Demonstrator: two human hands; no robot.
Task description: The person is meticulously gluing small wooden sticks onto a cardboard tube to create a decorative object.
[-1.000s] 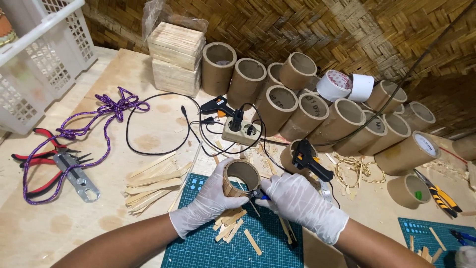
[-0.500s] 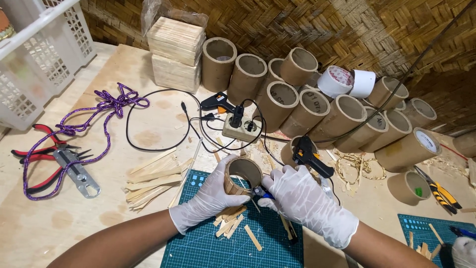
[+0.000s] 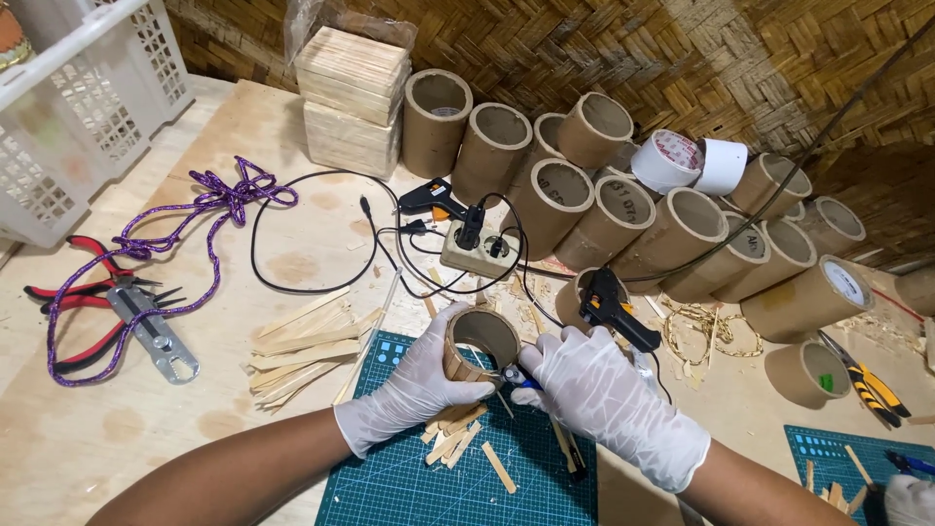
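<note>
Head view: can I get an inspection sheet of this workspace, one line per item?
Surface: plywood table with a green cutting mat.
Job's things: short cardboard tube, partly clad in wooden sticks; small blue tool at its rim.
Clutter: loose sticks, stick bundles, stacked tubes, tape rolls, pliers, purple cord.
Hands: left hand grips the tube; right hand holds the tool; both gloved.
Cables: black leads around a power strip; two glue guns.
Surroundings: woven wall, white crate.

Matt cardboard tube [image 3: 479, 343], smooth white latex-like gloves (both hands), pale wooden sticks [image 3: 304, 343], woven wall [image 3: 545, 49]
</note>
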